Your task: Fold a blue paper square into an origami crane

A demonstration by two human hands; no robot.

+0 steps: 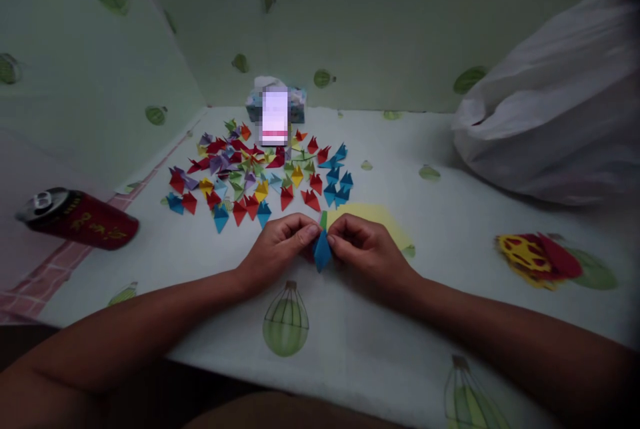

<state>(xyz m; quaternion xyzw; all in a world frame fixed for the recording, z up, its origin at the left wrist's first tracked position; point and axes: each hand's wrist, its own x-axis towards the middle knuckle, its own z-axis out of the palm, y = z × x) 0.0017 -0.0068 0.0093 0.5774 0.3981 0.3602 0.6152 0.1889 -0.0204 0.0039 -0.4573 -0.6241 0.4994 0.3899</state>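
Note:
Between my two hands is a small folded blue origami piece, its pointed end hanging down toward me. My left hand pinches its upper left side with thumb and forefinger. On the opposite side, my right hand pinches it the same way, fingers curled. Behind the hands lies a spread of many small origami pieces in red, blue, yellow, green and purple. A pale yellow patch shows on the table just past my right hand.
A dark red drink can stands at the left. At the back, a lit phone leans before a tissue box. To the right are a white plastic bag and a red and yellow cut-out item on the patterned table cover.

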